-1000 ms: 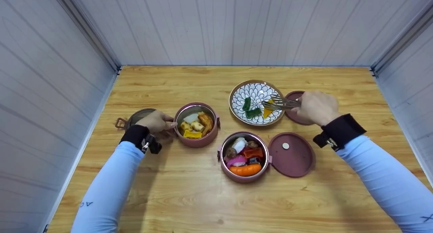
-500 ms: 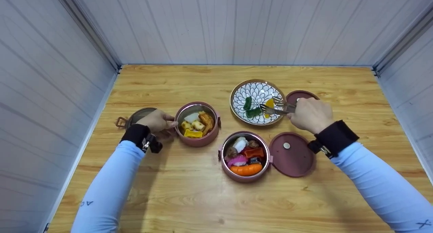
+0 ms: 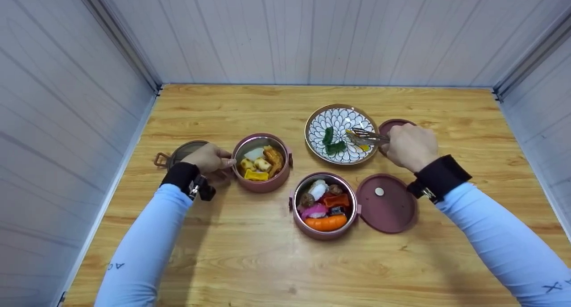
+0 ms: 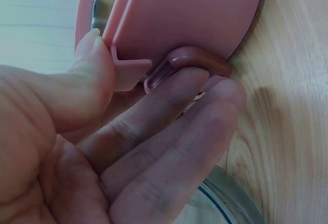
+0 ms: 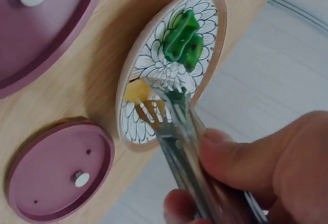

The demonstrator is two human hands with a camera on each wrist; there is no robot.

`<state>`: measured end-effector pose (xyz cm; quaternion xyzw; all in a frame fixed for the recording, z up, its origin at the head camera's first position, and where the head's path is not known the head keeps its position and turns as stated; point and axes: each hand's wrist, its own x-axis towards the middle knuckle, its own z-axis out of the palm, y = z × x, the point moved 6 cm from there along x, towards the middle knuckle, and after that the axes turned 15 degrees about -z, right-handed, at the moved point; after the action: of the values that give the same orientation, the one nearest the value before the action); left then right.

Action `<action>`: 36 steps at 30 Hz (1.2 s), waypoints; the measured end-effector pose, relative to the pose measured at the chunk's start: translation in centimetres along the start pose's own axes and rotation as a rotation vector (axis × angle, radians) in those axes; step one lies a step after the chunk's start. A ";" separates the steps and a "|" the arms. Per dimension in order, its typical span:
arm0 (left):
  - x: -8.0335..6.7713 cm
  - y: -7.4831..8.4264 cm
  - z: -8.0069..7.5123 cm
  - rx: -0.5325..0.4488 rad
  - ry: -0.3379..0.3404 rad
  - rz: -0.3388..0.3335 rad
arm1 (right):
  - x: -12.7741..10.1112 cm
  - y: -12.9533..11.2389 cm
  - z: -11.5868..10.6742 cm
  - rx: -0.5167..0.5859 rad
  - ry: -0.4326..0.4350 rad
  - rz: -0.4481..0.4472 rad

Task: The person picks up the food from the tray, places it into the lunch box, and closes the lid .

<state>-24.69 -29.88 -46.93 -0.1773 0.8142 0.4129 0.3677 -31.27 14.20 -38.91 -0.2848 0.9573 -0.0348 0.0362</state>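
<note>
My left hand point(image 3: 210, 159) grips the left side of a pink round container point(image 3: 262, 182) filled with yellow and brown food. In the left wrist view the thumb point(image 4: 95, 65) presses its pink tab and the fingers curl under the side clasp point(image 4: 190, 61). My right hand point(image 3: 410, 145) holds metal tongs point(image 3: 368, 136) over a flower-patterned plate point(image 3: 340, 119). The forked tips point(image 5: 154, 108) are down at a yellow piece point(image 5: 134, 90), beside green pieces point(image 5: 184, 39).
A second pink container point(image 3: 325, 233) full of mixed food stands near the table's middle, its lid point(image 3: 387, 204) lying to its right. Another lid point(image 3: 395, 125) lies behind my right hand. A glass lid point(image 3: 180, 151) sits left of my left hand. Walls enclose three sides.
My right hand drew in a little, then shifted back, with the tongs working at the yellow piece on the plate. My left hand stayed on the container.
</note>
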 end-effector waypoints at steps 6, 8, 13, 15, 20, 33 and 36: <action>0.0 0.0 -0.2 0.027 0.004 0.016 | -0.1 0.7 -1.3 -0.002 0.010 0.004; 0.0 0.0 -0.2 0.026 -0.002 0.017 | -0.1 0.9 -1.5 -0.004 -0.004 -0.003; 0.1 0.1 -0.1 0.029 -0.001 0.022 | -0.1 1.0 -2.0 -0.020 0.004 -0.025; 0.0 0.2 -0.1 0.042 0.003 0.027 | -0.2 0.7 -2.4 -0.029 0.031 -0.030; -0.2 0.1 -0.2 0.055 0.011 0.016 | 0.0 -1.3 -4.0 -0.022 0.121 -0.084; -0.6 -0.3 -0.1 0.043 0.029 0.011 | 4.2 -14.2 -2.1 -0.093 0.306 -0.566; -0.6 -0.3 0.1 0.049 0.031 0.010 | 5.0 -16.5 -0.9 -0.214 0.332 -0.683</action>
<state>-24.05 -29.95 -46.65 -0.1707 0.8304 0.3920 0.3573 -26.54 -2.30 -36.85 -0.5797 0.7984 0.0095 -0.1625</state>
